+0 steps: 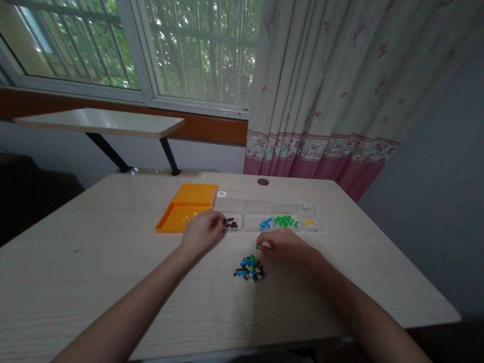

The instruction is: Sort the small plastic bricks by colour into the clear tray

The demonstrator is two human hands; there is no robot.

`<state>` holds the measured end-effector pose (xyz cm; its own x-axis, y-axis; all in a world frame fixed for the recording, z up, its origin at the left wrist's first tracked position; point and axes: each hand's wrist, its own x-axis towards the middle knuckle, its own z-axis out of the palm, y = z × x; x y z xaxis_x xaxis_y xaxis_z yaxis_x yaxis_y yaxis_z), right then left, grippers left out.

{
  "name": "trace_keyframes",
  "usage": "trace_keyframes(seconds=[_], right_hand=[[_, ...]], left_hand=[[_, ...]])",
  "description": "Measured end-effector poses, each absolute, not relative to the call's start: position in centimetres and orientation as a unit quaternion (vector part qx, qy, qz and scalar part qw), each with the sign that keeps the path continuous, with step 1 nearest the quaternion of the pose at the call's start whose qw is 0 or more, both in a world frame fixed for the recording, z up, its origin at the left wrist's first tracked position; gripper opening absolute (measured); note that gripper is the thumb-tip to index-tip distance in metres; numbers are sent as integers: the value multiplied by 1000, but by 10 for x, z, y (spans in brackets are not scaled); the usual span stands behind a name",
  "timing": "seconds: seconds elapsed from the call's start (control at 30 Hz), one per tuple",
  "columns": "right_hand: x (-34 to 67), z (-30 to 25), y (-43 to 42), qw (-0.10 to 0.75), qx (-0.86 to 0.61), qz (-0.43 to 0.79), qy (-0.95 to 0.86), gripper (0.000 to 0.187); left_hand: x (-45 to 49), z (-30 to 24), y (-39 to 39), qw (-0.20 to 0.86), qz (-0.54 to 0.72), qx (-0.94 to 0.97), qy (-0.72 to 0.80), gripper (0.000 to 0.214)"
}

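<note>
A small heap of mixed coloured pieces (251, 268) lies on the light wooden table (89, 281). Behind it stands a clear compartment tray (264, 214) with brown pieces (230, 223), blue pieces (265, 223), green pieces (285, 221) and yellow pieces (308, 223) in separate cells. My left hand (201, 231) reaches to the brown cell with fingers pinched together; what they hold is too small to make out. My right hand (284, 245) rests just behind the heap, fingers pinched on a tiny green piece.
An orange lid-like tray (186, 208) lies open left of the clear tray, a few small pieces in it. A cable hole (263, 181) sits near the table's far edge. Behind are a fold-out shelf (99, 120), a barred window and a curtain (331, 82).
</note>
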<state>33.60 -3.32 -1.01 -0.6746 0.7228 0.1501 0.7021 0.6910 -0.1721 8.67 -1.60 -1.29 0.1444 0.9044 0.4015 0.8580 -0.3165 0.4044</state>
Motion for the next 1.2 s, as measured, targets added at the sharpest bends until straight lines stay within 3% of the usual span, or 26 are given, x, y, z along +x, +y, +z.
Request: trace_keyframes(seconds=[0.1,0.3,0.5,0.67,1.2], right_hand=[[336,-12,-33,140,-393,44,-908,17],[332,-24,-34,267,-350,19,-898,20],[325,-27,-38,338,-303,16,-891,18],[324,-30,-36,361,-281,-1,-889,18],[324,-29,-36,352,-271,-29,-895,23]], left_hand=[[88,-13,-17,70,327,775,536,21],[108,-10,-34,236,309,835,389,21],[123,-17,-41,355,317,809,345,25],[123,-26,-36,412,334,768,359,29],[124,-28,-34,445,356,727,382,26]])
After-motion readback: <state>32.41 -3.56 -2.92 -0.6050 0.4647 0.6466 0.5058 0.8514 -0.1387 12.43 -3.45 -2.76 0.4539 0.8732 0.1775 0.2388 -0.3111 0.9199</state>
